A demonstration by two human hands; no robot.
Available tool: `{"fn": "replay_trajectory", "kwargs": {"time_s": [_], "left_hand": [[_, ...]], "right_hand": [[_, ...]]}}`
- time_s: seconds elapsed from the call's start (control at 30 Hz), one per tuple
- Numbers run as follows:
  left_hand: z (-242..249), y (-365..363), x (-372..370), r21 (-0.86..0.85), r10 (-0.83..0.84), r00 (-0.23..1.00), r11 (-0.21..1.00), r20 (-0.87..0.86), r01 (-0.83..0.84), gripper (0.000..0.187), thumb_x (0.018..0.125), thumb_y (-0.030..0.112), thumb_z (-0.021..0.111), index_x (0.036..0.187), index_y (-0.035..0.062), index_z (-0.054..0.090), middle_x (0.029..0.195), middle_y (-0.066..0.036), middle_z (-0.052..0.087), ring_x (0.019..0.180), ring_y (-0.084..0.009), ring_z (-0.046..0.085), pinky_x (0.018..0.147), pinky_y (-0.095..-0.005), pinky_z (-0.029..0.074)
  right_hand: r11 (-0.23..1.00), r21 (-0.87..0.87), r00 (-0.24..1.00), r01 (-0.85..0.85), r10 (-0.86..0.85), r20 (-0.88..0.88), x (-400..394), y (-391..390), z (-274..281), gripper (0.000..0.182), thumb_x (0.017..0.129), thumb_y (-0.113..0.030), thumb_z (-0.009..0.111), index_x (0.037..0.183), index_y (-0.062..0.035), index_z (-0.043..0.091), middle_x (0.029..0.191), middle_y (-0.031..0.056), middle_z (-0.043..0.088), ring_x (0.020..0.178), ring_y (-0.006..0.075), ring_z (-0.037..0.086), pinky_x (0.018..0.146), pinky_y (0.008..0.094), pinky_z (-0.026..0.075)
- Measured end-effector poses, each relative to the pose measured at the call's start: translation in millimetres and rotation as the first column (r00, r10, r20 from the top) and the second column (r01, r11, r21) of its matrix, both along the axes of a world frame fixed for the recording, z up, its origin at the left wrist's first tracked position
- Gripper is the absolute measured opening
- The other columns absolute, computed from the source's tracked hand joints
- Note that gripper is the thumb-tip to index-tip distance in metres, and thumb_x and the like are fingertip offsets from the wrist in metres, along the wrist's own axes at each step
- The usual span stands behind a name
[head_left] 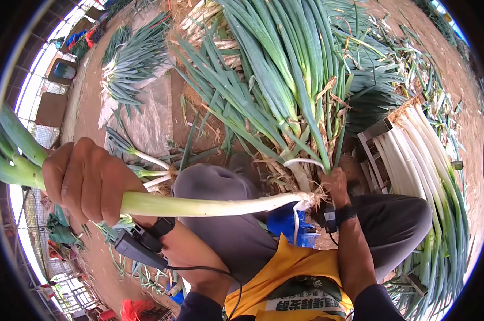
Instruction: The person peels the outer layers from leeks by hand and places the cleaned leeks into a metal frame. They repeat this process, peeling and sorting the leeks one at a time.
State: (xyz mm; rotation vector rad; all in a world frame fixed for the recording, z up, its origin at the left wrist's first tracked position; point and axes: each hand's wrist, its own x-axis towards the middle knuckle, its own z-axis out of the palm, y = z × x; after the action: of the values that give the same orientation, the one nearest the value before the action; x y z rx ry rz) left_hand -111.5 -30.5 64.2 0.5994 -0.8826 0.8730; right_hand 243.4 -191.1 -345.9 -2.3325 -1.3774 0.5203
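My left hand [89,182] is wrapped round the pale green upper stem of a long green onion [215,205], held level across my lap. Its green leaves pass out of view on the left, and its white root end points right. My right hand [335,184] is closed beside the roots, its fingertips partly hidden; a thin curled white strip [304,161] runs up to it. What it pinches I cannot make out. Just beyond it lies a big heap of untrimmed green onions [274,69] with roots and dry skins.
At my right, a metal rack [373,158] holds a stack of clean white-stemmed green onions [421,160]. More onions [137,67] lie on a plastic sheet [151,112] at the far left. A few loose ones [151,160] lie by my knee. Something blue [293,224] sits between my legs.
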Motion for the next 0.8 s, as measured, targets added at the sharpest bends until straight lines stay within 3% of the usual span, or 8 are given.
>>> {"fn": "replay_trajectory", "kwargs": {"time_s": [0.07, 0.13, 0.3, 0.33, 0.43, 0.47, 0.6, 0.8], "left_hand": [[-1, 0, 0, -0.004, -0.018, 1.000, 1.000, 0.010, 0.018, 0.038, 0.100, 0.014, 0.045, 0.064, 0.0033, 0.043, 0.042, -0.013, 0.047, 0.029, -0.0144, 0.040, 0.027, -0.0296, 0.027], [-1, -1, 6, -0.016, -0.079, 0.997, 0.997, 0.016, 0.080, 0.035, 0.098, 0.011, 0.045, 0.064, 0.0032, 0.043, 0.042, -0.013, 0.047, 0.029, -0.0142, 0.040, 0.027, -0.0294, 0.027], [-1, -5, 16, 0.016, -0.107, 0.994, 0.994, 0.008, 0.107, 0.030, 0.095, 0.005, 0.045, 0.064, 0.0031, 0.043, 0.042, -0.013, 0.046, 0.029, -0.0132, 0.040, 0.027, -0.0289, 0.027], [-1, -5, 17, 0.027, -0.111, 0.994, 0.993, 0.010, 0.111, 0.030, 0.094, 0.004, 0.045, 0.065, 0.0031, 0.043, 0.042, -0.013, 0.046, 0.029, -0.0128, 0.039, 0.027, -0.0286, 0.026], [-2, -3, 15, 0.040, -0.098, 0.995, 0.994, 0.002, 0.098, 0.030, 0.094, 0.002, 0.046, 0.065, 0.0034, 0.043, 0.042, -0.012, 0.047, 0.029, -0.0120, 0.039, 0.028, -0.0278, 0.026], [-3, -2, 13, 0.036, -0.105, 0.994, 0.994, 0.014, 0.104, 0.029, 0.094, 0.002, 0.046, 0.065, 0.0039, 0.043, 0.042, -0.012, 0.047, 0.029, -0.0119, 0.039, 0.028, -0.0276, 0.026], [-12, 3, 5, -0.040, -0.083, 0.996, 0.996, 0.030, 0.085, 0.029, 0.095, 0.003, 0.049, 0.067, 0.0061, 0.041, 0.042, -0.010, 0.047, 0.029, -0.0117, 0.038, 0.028, -0.0269, 0.026], [-32, 18, -19, -0.190, 0.178, 0.972, 0.960, -0.151, -0.206, 0.038, 0.103, 0.029, 0.056, 0.075, 0.0101, 0.039, 0.045, 0.003, 0.043, 0.032, -0.0033, 0.036, 0.029, -0.0189, 0.032]], "right_hand": [[0.993, 0.104, 0.687, -0.062, 0.118, -0.717, 0, 6, 32, 0.032, 0.084, -0.031, 0.079, 0.082, -0.0007, 0.071, 0.087, 0.0136, 0.071, 0.081, 0.0256, 0.070, 0.069, 0.0341, 0.054], [0.993, 0.061, 0.264, -0.100, 0.086, -0.961, -14, 11, 84, 0.033, 0.087, -0.031, 0.076, 0.090, 0.0009, 0.073, 0.094, 0.0132, 0.073, 0.085, 0.0234, 0.069, 0.076, 0.0331, 0.054], [0.922, -0.134, 0.069, -0.365, -0.117, -0.991, -58, 10, 161, 0.043, 0.092, -0.035, 0.071, 0.109, 0.0049, 0.071, 0.104, 0.0169, 0.073, 0.099, 0.0235, 0.068, 0.090, 0.0342, 0.052], [0.873, -0.246, -0.098, -0.421, -0.314, -0.944, -65, 11, 161, 0.050, 0.092, -0.030, 0.070, 0.121, 0.0094, 0.064, 0.116, 0.0211, 0.069, 0.107, 0.0266, 0.067, 0.096, 0.0352, 0.051], [0.894, -0.134, -0.388, -0.428, -0.315, -0.866, -70, 2, 183, 0.056, 0.091, -0.022, 0.069, 0.132, 0.0136, 0.053, 0.127, 0.0252, 0.063, 0.112, 0.0293, 0.065, 0.101, 0.0357, 0.050], [0.877, -0.064, -0.396, -0.477, -0.279, -0.875, -66, 3, 192, 0.057, 0.093, -0.026, 0.068, 0.136, 0.0072, 0.053, 0.125, 0.0187, 0.065, 0.103, 0.0211, 0.067, 0.091, 0.0320, 0.052], [0.817, 0.169, -0.289, -0.552, 0.002, -0.957, -59, 14, 200, 0.077, 0.078, -0.039, 0.080, 0.135, 0.0052, 0.055, 0.127, 0.0161, 0.064, 0.110, 0.0211, 0.062, 0.092, 0.0336, 0.050], [0.826, 0.193, 0.019, -0.530, 0.239, -0.971, -63, 11, 217, 0.067, 0.063, -0.014, 0.090, 0.122, 0.0003, 0.063, 0.105, 0.0067, 0.068, 0.096, 0.0156, 0.062, 0.087, 0.0311, 0.050]]}}
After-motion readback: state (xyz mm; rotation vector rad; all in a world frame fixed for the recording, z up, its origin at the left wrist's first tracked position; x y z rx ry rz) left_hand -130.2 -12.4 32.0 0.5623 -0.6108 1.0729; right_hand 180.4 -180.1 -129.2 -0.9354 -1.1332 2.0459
